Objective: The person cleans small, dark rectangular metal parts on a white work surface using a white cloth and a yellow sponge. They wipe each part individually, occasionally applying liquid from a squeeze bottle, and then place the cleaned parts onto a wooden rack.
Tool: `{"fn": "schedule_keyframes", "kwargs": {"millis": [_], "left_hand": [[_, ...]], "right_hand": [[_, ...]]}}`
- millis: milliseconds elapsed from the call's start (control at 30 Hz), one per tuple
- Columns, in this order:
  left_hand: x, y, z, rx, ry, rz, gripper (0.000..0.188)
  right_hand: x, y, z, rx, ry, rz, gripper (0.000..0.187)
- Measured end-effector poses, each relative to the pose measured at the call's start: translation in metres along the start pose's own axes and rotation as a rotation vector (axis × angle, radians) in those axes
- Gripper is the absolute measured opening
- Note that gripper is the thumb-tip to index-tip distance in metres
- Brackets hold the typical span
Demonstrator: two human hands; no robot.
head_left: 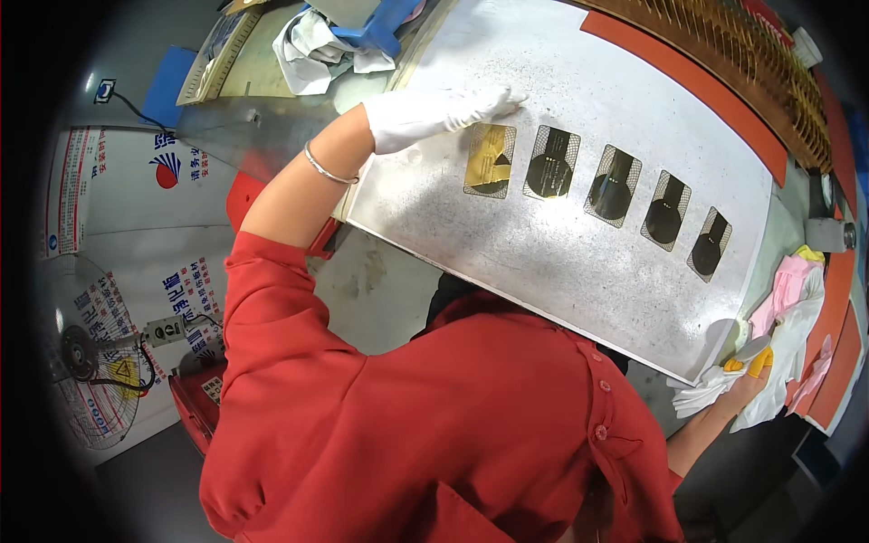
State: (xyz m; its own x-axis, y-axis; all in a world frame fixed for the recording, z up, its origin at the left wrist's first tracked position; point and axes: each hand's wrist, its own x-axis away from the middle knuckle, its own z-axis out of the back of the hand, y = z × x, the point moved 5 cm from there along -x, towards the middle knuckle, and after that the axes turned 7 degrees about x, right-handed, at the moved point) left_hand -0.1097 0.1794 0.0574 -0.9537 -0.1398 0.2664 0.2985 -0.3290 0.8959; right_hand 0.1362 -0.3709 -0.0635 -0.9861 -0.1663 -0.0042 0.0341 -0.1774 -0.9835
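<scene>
Right hand [746, 383], orange tips [764, 364] on fingers, by white cloth [798, 337]; can't tell from here if it grips.
5 plates [608, 188] in 1 row on white board [543, 271].
Likely thin, light, stiff, slick, quick to scratch; best held by edges.
Left hand [462, 109], gloved, fingers stretched, nothing seen in it, near gold plate [482, 161].
Far: blue bin [389, 27], grey thing [349, 9] inside, white rags [310, 47] beside.

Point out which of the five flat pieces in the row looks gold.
The leftmost piece, nearest the gloved left hand: mostly gold, while the other four look mostly dark.
</scene>
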Motion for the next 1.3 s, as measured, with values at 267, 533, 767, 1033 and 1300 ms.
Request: {"fn": "schedule_keyframes", "kwargs": {"millis": [267, 533, 767, 1033, 1300], "left_hand": [[-0.027, 0.029, -0.023, -0.239, -0.073, 0.155, 0.067], [-0.057, 0.023, -0.047, -0.107, -0.187, 0.082, 0.077], [-0.064, 0.022, -0.057, -0.059, -0.213, 0.06, 0.078], [-0.065, 0.049, -0.071, -0.078, -0.229, 0.077, 0.079], [-0.1, 0.049, -0.098, -0.062, -0.289, 0.075, 0.094]], "right_hand": [[0.003, -0.014, -0.015, -0.012, -0.013, 0.044, 0.022], [0.006, -0.015, -0.019, -0.097, -0.058, 0.028, 0.021], [0.011, -0.025, -0.028, -0.063, -0.021, 0.012, 0.021], [0.011, -0.027, -0.028, -0.032, 0.003, 0.055, 0.019], [0.01, -0.023, -0.028, -0.057, -0.003, 0.061, 0.023]]}}
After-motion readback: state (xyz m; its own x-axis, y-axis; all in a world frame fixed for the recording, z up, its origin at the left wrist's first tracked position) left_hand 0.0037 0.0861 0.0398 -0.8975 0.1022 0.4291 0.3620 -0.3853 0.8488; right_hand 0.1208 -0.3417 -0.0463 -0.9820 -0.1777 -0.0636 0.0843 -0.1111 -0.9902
